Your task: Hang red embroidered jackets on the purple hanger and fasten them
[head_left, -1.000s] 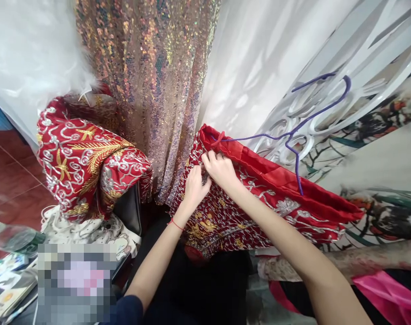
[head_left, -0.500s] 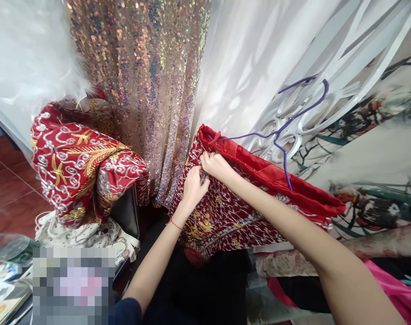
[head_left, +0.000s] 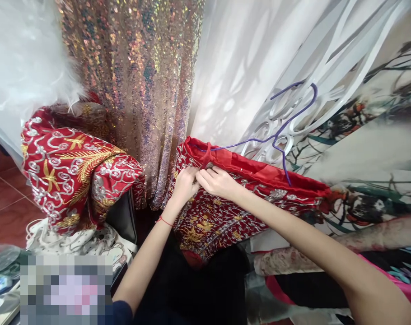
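A dark red skirt (head_left: 222,225) with silver and gold embroidery hangs from a purple hanger (head_left: 276,131), its bright red satin waistband lining (head_left: 259,167) facing up. A small red loop (head_left: 208,151) rises beside the hanger's left end. My left hand (head_left: 185,184) is closed on the skirt's front just below the waistband, fingertips pinching the cloth. Right beside it, my right hand (head_left: 219,181) also pinches the fabric near the waist edge, fingers bent. The fingertips of both hands nearly meet, and what lies between them is partly hidden.
Another red embroidered garment (head_left: 73,167) is draped over a chair at left, above a white dotted cloth (head_left: 70,239). Behind hang a sequin curtain (head_left: 131,90) and white fabric (head_left: 232,67). White scrollwork (head_left: 347,76) stands at right, with a fabric roll (head_left: 280,264) below.
Both hands have shifted slightly; my right hand now sits lower beside the left, its fingers more spread along the waist edge. The skirt and hanger appear a little left in view.
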Motion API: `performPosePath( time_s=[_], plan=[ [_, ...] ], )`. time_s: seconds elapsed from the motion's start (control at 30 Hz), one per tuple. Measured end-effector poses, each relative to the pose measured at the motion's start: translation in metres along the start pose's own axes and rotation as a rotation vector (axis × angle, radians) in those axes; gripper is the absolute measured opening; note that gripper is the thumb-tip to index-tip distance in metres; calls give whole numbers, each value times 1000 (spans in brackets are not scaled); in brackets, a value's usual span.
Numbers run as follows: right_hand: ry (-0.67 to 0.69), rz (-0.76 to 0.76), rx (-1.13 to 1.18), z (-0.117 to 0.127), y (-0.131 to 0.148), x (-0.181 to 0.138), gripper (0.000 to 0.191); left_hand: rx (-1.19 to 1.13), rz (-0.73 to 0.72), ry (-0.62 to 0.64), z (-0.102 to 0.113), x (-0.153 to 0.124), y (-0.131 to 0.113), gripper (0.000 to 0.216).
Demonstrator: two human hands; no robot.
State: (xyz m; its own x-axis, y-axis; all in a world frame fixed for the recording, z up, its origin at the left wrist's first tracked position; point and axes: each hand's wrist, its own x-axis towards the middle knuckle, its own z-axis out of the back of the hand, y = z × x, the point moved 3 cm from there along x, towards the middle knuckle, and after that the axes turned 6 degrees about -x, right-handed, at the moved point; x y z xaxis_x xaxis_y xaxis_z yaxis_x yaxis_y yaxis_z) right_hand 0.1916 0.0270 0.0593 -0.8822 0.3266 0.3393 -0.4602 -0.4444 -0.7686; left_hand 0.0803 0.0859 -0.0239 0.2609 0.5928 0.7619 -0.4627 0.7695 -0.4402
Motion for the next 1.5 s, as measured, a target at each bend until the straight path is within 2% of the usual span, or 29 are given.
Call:
performPosePath(
  time_s=[0.1,0.2,0.3,0.37,0.47,0.57,0.63,0.77,0.87,0.93,1.03,1.17,1.3,1.4,1.5],
  plan=[
    [-57,-118,20,2,-14,0,32,-72,-38,-34,10,-5,-13,15],
    [-75,-280,21,5,-26,5,32,-111,-3,-80,15,-13,-25,29],
    [-105,-450,40,15,-28,12,29,-133,39,-107,18,-21,-31,33],
    [-89,-662,91,23,-29,16,30,-140,61,-100,19,-24,-34,33],
    [-12,-1016,214,29,-31,23,45,-133,90,-86,18,-27,-37,30],
    [15,-1206,400,26,-30,37,43,-108,115,-95,17,-28,-41,23],
    [-108,-1222,564,25,-27,46,41,-109,139,-102,17,-29,-43,19],
    [-525,-1185,819,42,-4,47,32,-144,221,-95,23,-31,-42,19],
    [-627,-1238,813,53,33,29,30,-298,337,-103,31,-36,-42,22],
    [-597,-1265,824,52,65,13,30,-525,461,-100,36,-43,-42,25],
    [-545,-1288,1036,39,111,-8,29,-854,678,-123,38,-63,-42,33],
    [-478,-1338,1301,31,154,-28,34,-1068,868,-159,38,-96,-45,43],
    [-432,-1245,1445,42,168,-35,34,-1020,873,-141,41,-112,-55,43],
    [-217,-1108,1473,43,166,-39,41,-917,833,-62,42,-110,-62,42],
    [-11,-947,1634,36,163,-51,49,-779,830,-77,42,-110,-60,35]
  ],
)
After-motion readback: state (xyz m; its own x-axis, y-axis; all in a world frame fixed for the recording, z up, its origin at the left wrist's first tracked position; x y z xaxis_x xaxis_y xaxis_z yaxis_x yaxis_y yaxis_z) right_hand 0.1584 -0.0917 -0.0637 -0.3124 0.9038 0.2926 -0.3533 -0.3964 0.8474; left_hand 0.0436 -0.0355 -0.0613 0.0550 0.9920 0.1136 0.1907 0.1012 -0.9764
